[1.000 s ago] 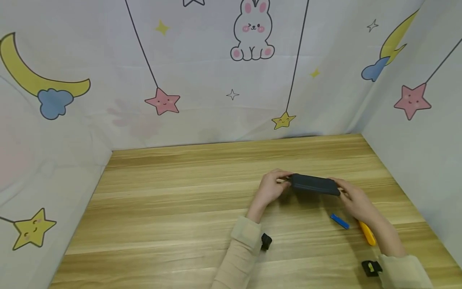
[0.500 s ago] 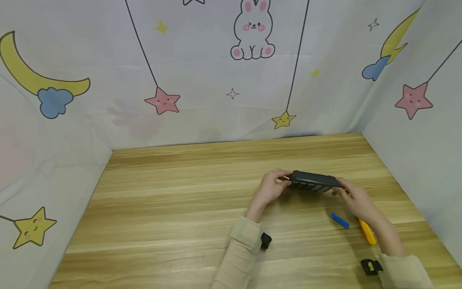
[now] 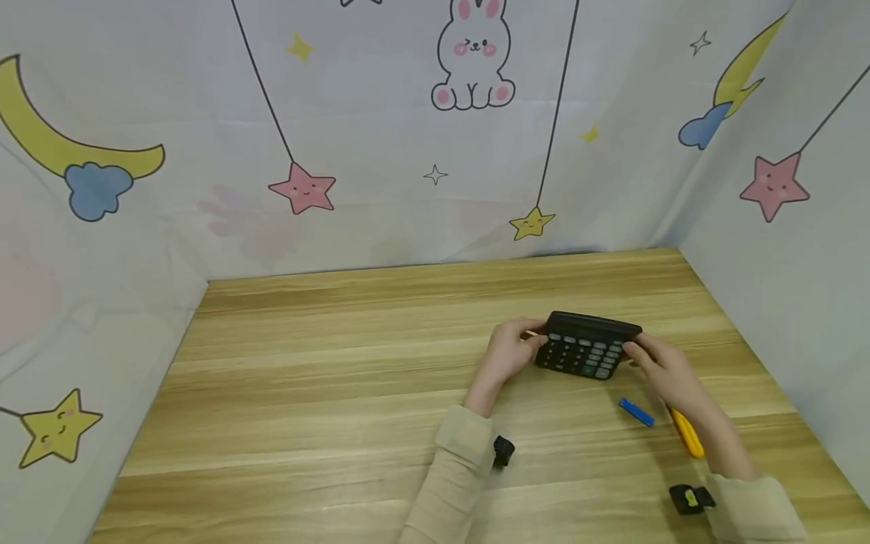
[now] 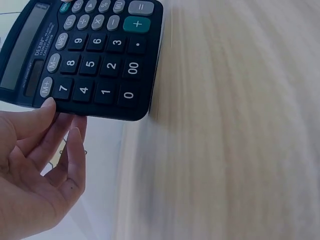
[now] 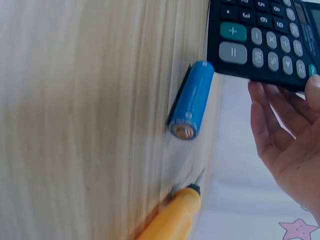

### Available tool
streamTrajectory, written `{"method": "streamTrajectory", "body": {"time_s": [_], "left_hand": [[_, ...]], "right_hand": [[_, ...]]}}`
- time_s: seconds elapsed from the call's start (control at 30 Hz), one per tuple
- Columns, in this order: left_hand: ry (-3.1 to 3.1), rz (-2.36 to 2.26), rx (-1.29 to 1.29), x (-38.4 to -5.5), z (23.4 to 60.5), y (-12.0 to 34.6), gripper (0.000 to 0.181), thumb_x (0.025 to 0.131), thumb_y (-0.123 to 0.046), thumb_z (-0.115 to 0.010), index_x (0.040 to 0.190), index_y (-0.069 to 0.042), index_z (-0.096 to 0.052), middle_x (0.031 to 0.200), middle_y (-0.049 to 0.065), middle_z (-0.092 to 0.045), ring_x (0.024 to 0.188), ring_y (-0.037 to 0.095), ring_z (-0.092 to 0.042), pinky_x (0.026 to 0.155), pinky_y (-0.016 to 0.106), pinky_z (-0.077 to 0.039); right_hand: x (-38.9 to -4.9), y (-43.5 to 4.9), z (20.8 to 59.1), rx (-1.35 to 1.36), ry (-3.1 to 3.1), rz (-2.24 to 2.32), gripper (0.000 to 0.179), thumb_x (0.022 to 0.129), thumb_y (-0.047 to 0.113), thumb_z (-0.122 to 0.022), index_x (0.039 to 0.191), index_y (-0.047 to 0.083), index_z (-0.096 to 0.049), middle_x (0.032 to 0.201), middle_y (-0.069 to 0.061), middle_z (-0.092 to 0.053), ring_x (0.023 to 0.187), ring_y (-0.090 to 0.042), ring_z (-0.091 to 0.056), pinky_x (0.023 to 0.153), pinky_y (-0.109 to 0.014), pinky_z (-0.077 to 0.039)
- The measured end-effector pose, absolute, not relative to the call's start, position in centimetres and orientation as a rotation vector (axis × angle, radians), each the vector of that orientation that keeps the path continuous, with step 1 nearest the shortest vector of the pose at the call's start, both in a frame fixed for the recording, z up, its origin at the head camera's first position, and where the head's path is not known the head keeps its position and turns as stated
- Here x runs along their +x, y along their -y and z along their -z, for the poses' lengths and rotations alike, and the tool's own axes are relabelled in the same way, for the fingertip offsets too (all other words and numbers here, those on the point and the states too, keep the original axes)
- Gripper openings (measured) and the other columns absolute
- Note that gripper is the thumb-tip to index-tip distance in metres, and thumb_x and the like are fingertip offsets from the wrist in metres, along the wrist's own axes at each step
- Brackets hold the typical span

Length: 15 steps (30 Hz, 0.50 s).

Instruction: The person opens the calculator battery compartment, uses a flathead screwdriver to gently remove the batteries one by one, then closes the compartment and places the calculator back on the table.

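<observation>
A black calculator (image 3: 576,353) with grey and green keys is tilted up over the table, its keys facing me. My left hand (image 3: 508,352) pinches its left edge, thumb on the front beside the M+ key in the left wrist view. On the opposite edge my right hand (image 3: 669,372) grips it, thumb at the front near the top keys and fingers behind. The lower edge of the calculator is close over the wood. A blue battery (image 5: 192,100) lies on the table just this side of it. Beside my right forearm lies a yellow-handled screwdriver (image 5: 172,215) with a thin metal shaft.
The wooden table (image 3: 326,393) meets a white curtain (image 3: 381,136) printed with stars, moons and a rabbit at the back and both sides. Black wrist cameras (image 3: 689,499) are strapped at the beige sleeves.
The calculator has turned in both hands from its plain edge and back facing me to its keys facing me, its lower edge swinging nearer. The battery and screwdriver stayed in place.
</observation>
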<state>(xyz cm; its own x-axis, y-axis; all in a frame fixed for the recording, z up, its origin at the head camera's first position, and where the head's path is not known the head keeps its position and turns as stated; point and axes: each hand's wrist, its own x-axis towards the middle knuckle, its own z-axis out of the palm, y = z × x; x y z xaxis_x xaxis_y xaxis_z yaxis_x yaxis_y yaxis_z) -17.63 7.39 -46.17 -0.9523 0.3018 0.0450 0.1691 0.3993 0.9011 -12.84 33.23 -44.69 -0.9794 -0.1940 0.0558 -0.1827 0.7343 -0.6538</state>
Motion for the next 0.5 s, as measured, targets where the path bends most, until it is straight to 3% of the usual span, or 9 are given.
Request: {"method": "streamTrajectory", "body": {"time_s": [0.13,0.27,0.5], "left_hand": [[-2.514,-1.624,0.368,-17.6,46.1,-7.5,0.031,0.093,-0.015,-0.061,0.123,-0.01,-0.066,0.12,0.009,-0.068,0.106,0.023,-0.065,0.073,0.02,-0.051],[-2.542,-1.636,0.343,-17.6,46.2,-7.7,0.03,0.093,-0.016,-0.063,0.121,-0.011,-0.068,0.115,0.008,-0.071,0.105,0.022,-0.066,0.076,0.021,-0.052],[-2.541,-1.7,0.279,-17.8,46.2,-8.1,0.028,0.092,-0.012,-0.062,0.12,-0.009,-0.068,0.113,0.01,-0.071,0.099,0.021,-0.067,0.074,0.02,-0.052]], "right_hand": [[-12.9,-32.8,44.7,-0.266,-2.925,1.116,0.037,0.105,0.03,-0.034,0.101,0.003,-0.06,0.099,-0.018,-0.069,0.093,-0.035,-0.063,0.075,-0.042,-0.053],[-12.7,-32.3,44.9,-0.239,-2.997,1.136,0.031,0.104,0.021,-0.041,0.097,-0.001,-0.061,0.094,-0.02,-0.07,0.084,-0.026,-0.067,0.069,-0.026,-0.052],[-12.6,-31.2,45.1,-0.143,-3.07,1.209,0.026,0.1,0.011,-0.048,0.11,-0.008,-0.063,0.097,-0.027,-0.07,0.079,-0.013,-0.069,0.067,-0.011,-0.048]]}}
